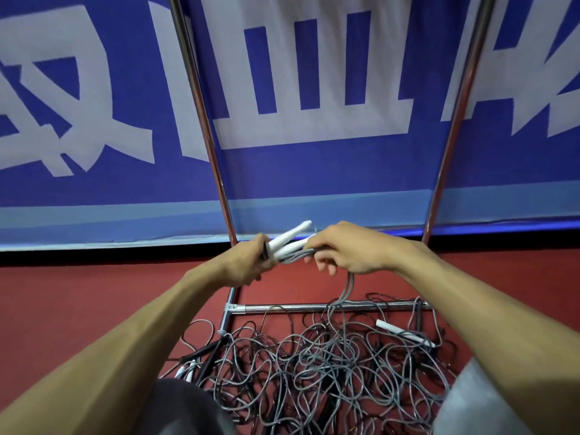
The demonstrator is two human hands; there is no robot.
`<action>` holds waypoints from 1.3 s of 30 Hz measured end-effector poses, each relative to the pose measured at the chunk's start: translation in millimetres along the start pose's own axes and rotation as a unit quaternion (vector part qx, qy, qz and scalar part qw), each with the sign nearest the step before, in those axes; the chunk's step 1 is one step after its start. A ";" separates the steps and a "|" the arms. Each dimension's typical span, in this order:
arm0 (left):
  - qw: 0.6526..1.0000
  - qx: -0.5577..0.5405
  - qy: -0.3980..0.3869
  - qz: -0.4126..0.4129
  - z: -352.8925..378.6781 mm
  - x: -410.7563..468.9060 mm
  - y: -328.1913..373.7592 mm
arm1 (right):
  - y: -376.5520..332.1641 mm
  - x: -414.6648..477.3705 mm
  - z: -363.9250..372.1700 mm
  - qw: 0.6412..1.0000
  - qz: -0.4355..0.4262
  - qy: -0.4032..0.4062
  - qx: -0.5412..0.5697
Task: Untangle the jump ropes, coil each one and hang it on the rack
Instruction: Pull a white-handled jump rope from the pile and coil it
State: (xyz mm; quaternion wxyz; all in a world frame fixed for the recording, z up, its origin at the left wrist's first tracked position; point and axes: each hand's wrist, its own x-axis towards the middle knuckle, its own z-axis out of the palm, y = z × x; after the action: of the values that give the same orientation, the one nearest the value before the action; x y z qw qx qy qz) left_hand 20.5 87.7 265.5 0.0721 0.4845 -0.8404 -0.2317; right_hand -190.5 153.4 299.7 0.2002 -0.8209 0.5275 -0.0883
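Both hands are up in front of the rack (314,307), close together and both busy. The left hand (248,262) is clamped round the base of a pair of white handles (288,237), slim, tapered and matte, which fan up and to the right out of the fist. There is a dark piece tucked in that same grip, but I cannot tell what it is. The right hand (354,249) has its fingers curled over a small bundle of grey cord (346,287) right where it meets the handles. A few smooth, thin strands drop from under the palm, straight down to the pile.

And what a pile: the tangled heap (314,365) of jump ropes lies on the red floor (94,293), glossy grey and black cord looping over itself in dozens of loose curls. It spills across the rack's lower crossbar. A loose white handle (398,329) lies slanted on top of it at the right. Black handles (207,350) and more white ends poke out at the left edge.

The rack itself is polished chrome tube. Two round uprights rise and splay apart towards the top of the frame, and a clamp fitting joins the crossbar at the lower left corner. Behind it hangs a blue banner (314,171) of woven-looking fabric with big, blocky white characters.
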 end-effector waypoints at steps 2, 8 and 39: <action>0.999 0.017 -0.048 -0.005 1.2 1.6 1.5 | 0.2 0.3 0.8 0.999 -0.022 0.023 -0.024; 0.994 0.050 -0.093 0.040 6.5 -3.2 16.8 | 4.4 -2.1 -3.8 0.986 0.034 0.162 -0.037; 0.848 -0.518 0.107 -0.033 -13.7 -7.3 30.8 | -13.0 15.2 2.8 0.920 0.154 0.042 0.358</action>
State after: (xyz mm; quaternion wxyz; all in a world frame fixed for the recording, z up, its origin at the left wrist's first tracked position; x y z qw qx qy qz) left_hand 5.0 102.5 292.5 0.3944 0.4261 -0.5687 -0.5826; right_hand -172.2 145.1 301.6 0.4696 -0.5985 0.5885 -0.2735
